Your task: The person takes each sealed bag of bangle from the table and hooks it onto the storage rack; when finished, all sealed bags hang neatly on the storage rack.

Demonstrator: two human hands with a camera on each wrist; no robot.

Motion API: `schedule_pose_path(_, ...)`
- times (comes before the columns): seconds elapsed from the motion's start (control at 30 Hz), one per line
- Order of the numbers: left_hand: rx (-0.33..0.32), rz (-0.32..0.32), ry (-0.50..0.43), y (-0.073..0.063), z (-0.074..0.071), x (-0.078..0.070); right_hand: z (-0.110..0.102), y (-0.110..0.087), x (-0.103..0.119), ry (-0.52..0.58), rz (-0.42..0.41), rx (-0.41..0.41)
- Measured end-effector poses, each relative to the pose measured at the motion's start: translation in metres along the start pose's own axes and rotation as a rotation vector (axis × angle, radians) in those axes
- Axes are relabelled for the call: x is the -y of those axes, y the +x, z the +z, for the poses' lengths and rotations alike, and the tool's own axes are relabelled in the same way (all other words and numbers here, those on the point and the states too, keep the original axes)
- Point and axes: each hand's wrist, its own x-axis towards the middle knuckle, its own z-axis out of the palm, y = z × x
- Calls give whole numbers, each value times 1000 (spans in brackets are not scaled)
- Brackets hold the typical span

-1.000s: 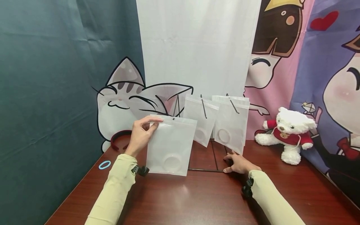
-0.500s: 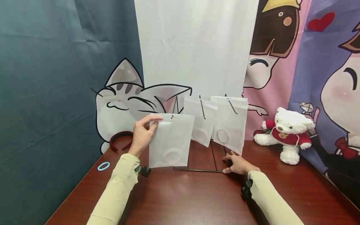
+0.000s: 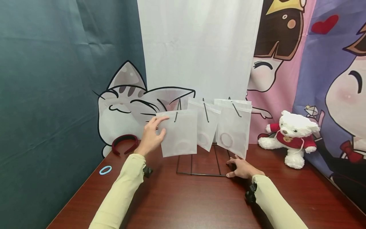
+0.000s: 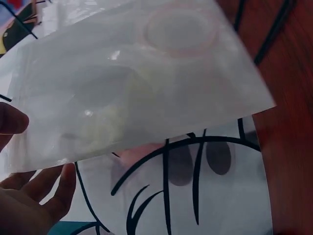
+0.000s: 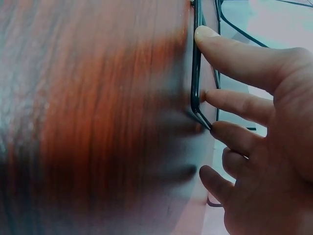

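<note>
A black wire display rack (image 3: 204, 174) stands on the table with translucent zip bags hanging from its hooks. The leftmost zip bag (image 3: 180, 140), with a ring-shaped item inside, hangs on a hook that pokes out through its top. At that bag's upper left corner, my left hand (image 3: 152, 135) touches it with thumb and fingers spread apart. A pale pink ring (image 4: 182, 32) shows through it in the left wrist view. My right hand (image 3: 242, 167) holds the rack's front right base corner, the thumb (image 5: 234, 56) against the wire, the fingers around the corner.
More zip bags hang at the middle hook (image 3: 204, 127) and the right hook (image 3: 235, 130). A dark red headband (image 3: 124, 138) and a light blue ring (image 3: 105, 170) lie on the left. A white teddy bear (image 3: 294, 127) sits at the right. Printed cloth hangs behind.
The leftmost bag has moved back onto its hook, which now sticks out through it. My left hand followed it back and right, and its thumb has parted from the index finger. Right hand unmoved.
</note>
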Motion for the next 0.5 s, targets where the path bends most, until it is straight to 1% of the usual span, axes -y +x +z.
schedule_pose_path(0.17,62,-27,134,5,10,2,0,0,0,3,10,9)
schedule_pose_path(0.23,75,-38,190,7,14,3,0,1,-1,5,14,12)
schedule_pose_path(0.4,107,-61,260,13,22,4,0,1,-1,4,11,11)
schedule_pose_path(0.5,139,-88,293,18,26,5,0,1,-1,2,8,10)
